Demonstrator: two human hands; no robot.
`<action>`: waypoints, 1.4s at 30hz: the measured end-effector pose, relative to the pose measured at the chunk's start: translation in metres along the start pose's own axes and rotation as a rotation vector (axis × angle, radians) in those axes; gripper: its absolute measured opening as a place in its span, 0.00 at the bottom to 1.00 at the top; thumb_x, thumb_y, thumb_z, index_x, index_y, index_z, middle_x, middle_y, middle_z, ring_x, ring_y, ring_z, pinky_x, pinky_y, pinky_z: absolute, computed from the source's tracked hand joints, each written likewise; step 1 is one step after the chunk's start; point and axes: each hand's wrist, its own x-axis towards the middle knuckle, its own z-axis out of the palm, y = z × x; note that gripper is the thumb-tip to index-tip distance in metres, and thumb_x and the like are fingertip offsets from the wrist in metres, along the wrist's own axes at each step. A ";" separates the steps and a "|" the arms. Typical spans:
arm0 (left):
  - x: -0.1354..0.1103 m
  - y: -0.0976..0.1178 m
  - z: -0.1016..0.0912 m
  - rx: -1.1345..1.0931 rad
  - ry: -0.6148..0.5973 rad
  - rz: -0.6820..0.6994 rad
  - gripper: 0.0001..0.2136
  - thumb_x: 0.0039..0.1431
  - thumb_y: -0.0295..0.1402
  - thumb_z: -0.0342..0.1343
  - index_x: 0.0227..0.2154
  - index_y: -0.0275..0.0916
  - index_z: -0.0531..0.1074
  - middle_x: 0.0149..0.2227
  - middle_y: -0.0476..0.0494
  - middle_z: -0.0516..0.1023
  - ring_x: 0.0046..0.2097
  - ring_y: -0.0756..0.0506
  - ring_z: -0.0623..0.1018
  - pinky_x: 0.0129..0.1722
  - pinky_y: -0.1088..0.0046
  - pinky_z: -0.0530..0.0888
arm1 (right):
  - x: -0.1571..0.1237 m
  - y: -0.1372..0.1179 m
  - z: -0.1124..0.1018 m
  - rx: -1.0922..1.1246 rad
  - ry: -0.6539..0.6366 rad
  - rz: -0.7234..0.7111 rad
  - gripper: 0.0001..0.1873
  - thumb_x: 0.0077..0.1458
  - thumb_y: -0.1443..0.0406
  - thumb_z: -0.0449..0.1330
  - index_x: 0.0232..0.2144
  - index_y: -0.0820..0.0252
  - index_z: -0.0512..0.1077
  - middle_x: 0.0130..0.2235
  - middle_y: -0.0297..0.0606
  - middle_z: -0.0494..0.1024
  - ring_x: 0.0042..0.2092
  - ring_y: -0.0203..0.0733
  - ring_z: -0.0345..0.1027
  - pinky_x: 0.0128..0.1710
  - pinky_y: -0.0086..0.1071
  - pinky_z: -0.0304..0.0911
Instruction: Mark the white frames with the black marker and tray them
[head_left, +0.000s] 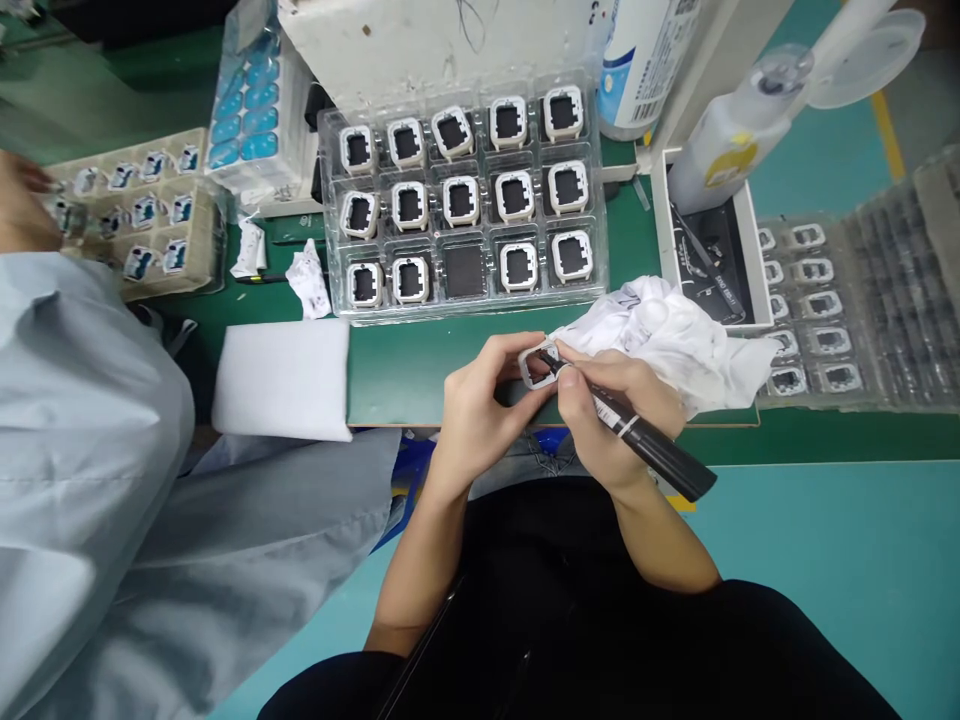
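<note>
My left hand (pixel 476 405) is closed around a small white square frame part (pixel 537 366), held just above the near edge of the green bench. My right hand (pixel 611 415) grips a black pen (pixel 645 445) like a writing tool, its tip touching the inside of the frame. A crumpled white cloth (pixel 667 335) lies right behind my right hand. Beyond my hands stands a clear plastic tray (pixel 465 310) with several of the same white-framed parts; one pocket in its front row has no white frame.
A white foam pad (pixel 281 378) lies at left. A co-worker in a light blue coat (pixel 82 430) sits at the left, by a tray of parts (pixel 150 215). More clear trays (pixel 862 310), a white box (pixel 709 260) and a white bottle (pixel 720 150) are at right.
</note>
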 end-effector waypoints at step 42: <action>-0.002 0.000 -0.003 -0.061 -0.063 -0.103 0.24 0.76 0.47 0.81 0.66 0.48 0.83 0.53 0.45 0.95 0.50 0.42 0.96 0.57 0.68 0.94 | -0.007 0.003 -0.002 0.019 0.021 0.041 0.04 0.77 0.62 0.75 0.49 0.46 0.85 0.49 0.36 0.98 0.40 0.51 0.96 0.37 0.43 0.93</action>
